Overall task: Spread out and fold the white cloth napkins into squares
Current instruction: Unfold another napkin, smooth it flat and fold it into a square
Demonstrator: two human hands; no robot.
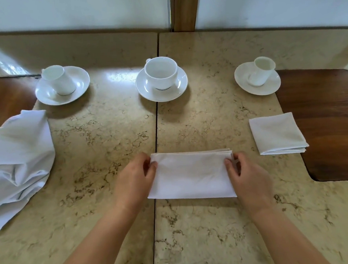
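A white napkin, folded into a wide rectangle, lies flat on the marble table in front of me. My left hand pinches its upper left corner between thumb and fingers. My right hand pinches the upper right corner, where several layered edges show. A finished square napkin lies to the right, half on the marble and half on a wooden inlay. A pile of crumpled white napkins sits at the left edge.
Three white cups on saucers stand in a row at the back: left cup, middle cup, right cup. The marble table has a seam down its middle and wooden inlays at both sides.
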